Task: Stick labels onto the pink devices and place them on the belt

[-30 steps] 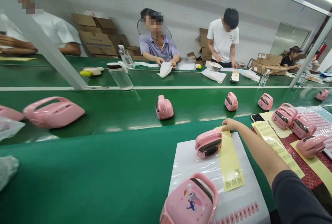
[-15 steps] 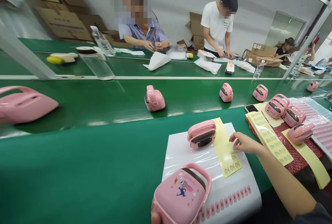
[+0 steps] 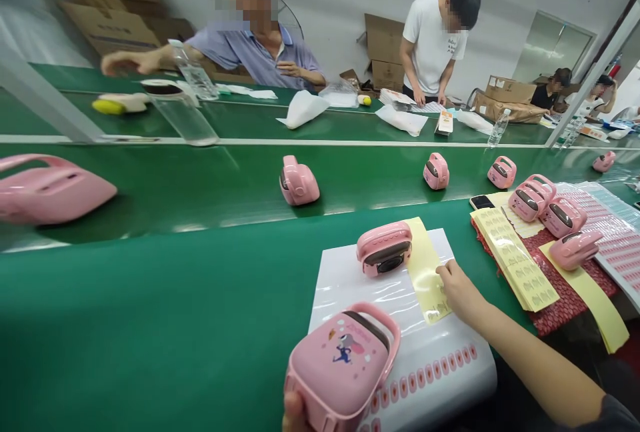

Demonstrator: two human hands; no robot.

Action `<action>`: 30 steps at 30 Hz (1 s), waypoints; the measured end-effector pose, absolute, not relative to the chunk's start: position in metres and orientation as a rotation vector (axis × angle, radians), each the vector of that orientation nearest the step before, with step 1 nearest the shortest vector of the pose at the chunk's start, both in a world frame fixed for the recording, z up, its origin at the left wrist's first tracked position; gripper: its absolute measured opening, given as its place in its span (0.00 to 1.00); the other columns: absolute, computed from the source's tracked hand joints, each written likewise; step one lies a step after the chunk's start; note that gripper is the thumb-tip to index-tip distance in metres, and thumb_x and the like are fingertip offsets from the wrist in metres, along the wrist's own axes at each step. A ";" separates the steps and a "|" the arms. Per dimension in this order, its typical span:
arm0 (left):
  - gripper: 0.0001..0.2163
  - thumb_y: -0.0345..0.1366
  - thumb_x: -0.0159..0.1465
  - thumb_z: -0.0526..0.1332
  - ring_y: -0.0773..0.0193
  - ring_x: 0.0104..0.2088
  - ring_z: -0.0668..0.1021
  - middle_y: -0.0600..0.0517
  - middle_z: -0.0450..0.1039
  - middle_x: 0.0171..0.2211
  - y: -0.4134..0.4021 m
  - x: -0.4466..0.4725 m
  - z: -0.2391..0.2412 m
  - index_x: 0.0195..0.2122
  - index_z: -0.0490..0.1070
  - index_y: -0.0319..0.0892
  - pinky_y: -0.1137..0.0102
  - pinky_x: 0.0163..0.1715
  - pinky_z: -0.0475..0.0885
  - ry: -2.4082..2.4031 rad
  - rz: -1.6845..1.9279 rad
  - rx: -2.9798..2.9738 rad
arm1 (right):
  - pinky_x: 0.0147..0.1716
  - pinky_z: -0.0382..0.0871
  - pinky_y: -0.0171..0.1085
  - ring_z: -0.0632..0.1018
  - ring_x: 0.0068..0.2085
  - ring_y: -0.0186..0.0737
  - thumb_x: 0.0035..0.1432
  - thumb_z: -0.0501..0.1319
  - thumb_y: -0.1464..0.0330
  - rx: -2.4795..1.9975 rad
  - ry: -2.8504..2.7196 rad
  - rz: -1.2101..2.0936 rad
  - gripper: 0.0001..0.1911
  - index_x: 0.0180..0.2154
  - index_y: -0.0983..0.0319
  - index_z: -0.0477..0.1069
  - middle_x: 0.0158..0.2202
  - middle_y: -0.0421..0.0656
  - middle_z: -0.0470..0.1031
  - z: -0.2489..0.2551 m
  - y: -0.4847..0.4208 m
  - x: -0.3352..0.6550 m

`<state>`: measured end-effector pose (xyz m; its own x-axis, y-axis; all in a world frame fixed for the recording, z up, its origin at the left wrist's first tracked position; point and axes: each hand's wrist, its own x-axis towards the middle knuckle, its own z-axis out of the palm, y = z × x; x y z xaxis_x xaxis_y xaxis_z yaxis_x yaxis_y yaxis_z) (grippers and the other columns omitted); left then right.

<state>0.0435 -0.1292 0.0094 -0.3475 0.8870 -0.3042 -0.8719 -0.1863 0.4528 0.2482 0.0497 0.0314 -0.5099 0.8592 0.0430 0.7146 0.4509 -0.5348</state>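
At the bottom, my left hand grips a pink handled device by its lower left edge; only part of a finger or thumb shows. A cartoon figure is printed on its face, and its carry handle points to the upper right. My right hand is pinched at the right edge of a yellow label sheet, whose labels remain near the bottom; whatever is between the fingertips is too small to make out. Under the label sheet lies a large white sticker sheet with a row of small pink stickers. Another pink device stands on it.
Several pink devices sit along the green conveyor. On my right, yellow label strips, a phone and more devices rest on red bubble wrap. Co-workers are across the line, near a plastic bottle and a clear jar.
My right hand has turned and closed its fingers at the label sheet's edge. The left hand keeps its hold on the device. A co-worker opposite has stretched an arm out to the left.
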 end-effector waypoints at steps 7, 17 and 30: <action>0.38 0.42 0.47 0.70 0.46 0.52 0.70 0.51 0.70 0.51 -0.129 0.042 0.004 0.58 0.56 0.57 0.54 0.51 0.65 0.562 1.722 0.087 | 0.35 0.69 0.41 0.68 0.34 0.40 0.49 0.48 0.85 -1.189 -2.390 0.578 0.23 0.44 0.61 0.63 0.39 0.47 0.61 0.020 0.037 0.252; 0.28 0.49 0.50 0.66 0.45 0.46 0.75 0.49 0.73 0.47 -0.126 0.035 -0.014 0.53 0.65 0.55 0.51 0.48 0.67 0.385 1.635 0.197 | 0.40 0.73 0.38 0.72 0.36 0.35 0.51 0.51 0.82 -1.075 -2.305 0.770 0.18 0.43 0.61 0.60 0.38 0.44 0.59 0.029 0.037 0.259; 0.32 0.40 0.52 0.67 0.48 0.45 0.76 0.49 0.73 0.48 -0.131 0.050 0.019 0.57 0.58 0.56 0.53 0.48 0.68 0.401 1.680 0.135 | 0.41 0.66 0.44 0.70 0.40 0.43 0.45 0.49 0.88 -1.100 -2.559 0.836 0.25 0.44 0.65 0.64 0.40 0.48 0.62 0.044 0.047 0.237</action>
